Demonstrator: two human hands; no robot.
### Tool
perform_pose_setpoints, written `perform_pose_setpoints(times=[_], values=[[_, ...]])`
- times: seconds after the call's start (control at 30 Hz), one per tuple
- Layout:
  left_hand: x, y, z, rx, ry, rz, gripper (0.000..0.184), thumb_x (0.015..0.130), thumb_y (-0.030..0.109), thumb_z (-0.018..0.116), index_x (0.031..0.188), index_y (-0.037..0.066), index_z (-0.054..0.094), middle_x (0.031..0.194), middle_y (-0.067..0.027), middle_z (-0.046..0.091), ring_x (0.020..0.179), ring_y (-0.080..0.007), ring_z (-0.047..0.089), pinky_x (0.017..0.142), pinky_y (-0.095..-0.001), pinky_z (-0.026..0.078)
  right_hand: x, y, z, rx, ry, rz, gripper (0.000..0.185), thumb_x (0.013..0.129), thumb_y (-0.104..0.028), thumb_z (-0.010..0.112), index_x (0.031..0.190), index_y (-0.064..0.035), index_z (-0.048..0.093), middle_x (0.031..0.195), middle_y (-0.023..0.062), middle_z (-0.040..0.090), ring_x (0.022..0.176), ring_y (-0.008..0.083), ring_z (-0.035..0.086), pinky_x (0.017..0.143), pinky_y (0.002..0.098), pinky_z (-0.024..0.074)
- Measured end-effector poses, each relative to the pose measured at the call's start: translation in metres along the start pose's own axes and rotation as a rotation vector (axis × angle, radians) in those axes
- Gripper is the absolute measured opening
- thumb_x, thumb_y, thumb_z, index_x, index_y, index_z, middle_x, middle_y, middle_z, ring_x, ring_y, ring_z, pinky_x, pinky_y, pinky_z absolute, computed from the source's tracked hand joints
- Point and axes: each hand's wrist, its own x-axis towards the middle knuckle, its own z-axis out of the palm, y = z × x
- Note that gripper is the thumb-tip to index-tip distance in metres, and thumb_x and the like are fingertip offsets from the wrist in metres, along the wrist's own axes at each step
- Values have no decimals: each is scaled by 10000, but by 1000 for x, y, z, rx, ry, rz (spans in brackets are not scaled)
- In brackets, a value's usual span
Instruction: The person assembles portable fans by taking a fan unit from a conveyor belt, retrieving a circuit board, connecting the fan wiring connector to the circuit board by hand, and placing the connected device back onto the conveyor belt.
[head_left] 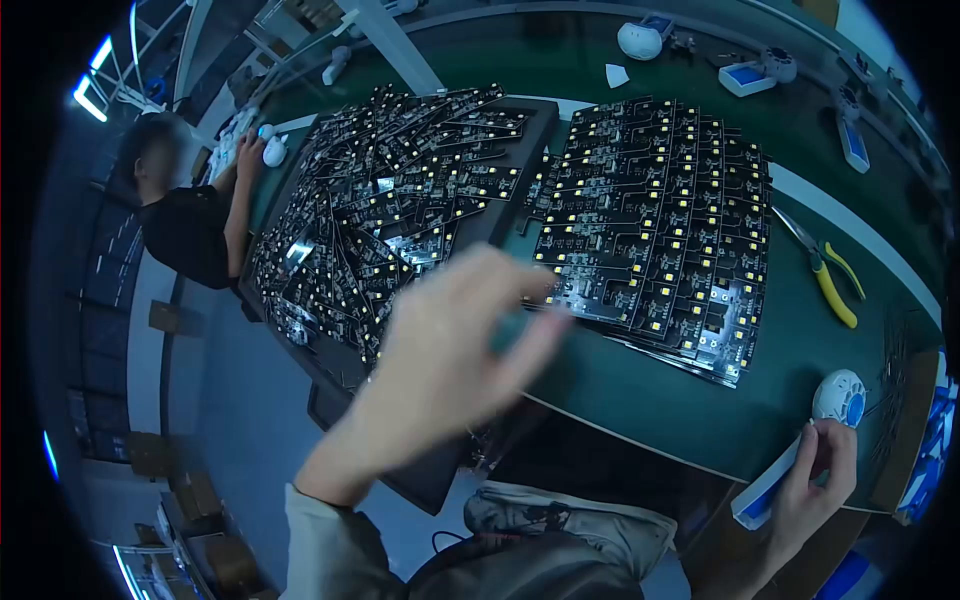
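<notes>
My left hand (455, 330) is raised over the gap between the tray of loose circuit boards (400, 190) and the stacked board panels (650, 220). Its thumb and forefinger are apart, with nothing seen between them; motion blurs it a little. At the lower right, my right hand (822, 480) holds a white and blue device (765, 495) near the table's front edge. The device's round white head (840, 396), with a blue centre, points up past my fingertips.
Pliers with yellow handles (838, 285) lie right of the panels. More white and blue devices (757, 75) lie along the far side. A cardboard box (910, 435) with blue parts stands at the right edge. A co-worker (190, 225) works at the left.
</notes>
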Motion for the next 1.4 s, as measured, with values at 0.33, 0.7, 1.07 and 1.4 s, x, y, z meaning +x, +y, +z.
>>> perform_pose_setpoints(times=[0.33,0.7,1.07,1.4], values=[[70,-120,-51,625,-577,133,575,705,-109,605,1250,72,628,1388,-115,547,1276,-327,526,1055,-402,466,7,-9,2,69,115,-62,125,783,53,731,866,-12,665,791,111,656,691,242,620,611,328,478],[89,-150,-67,-162,-146,-96,272,1039,176,495,1112,-28,659,1109,-93,684,1068,-222,640,940,-299,459,8,-6,-1,116,130,-54,139,762,44,747,858,-24,673,790,82,683,685,237,628,591,322,480],[90,95,88,-1251,-897,-324,372,954,309,645,1213,57,555,841,-147,695,578,-106,580,520,-217,437,1,-6,-1,197,176,46,106,777,28,740,864,-18,700,761,59,661,587,140,519,530,258,397],[75,126,128,-449,-674,337,192,880,101,723,999,-25,641,685,-39,591,569,-68,473,518,-251,383,-5,-7,4,275,330,97,147,757,33,754,882,-23,704,770,50,671,600,139,557,541,257,429]])
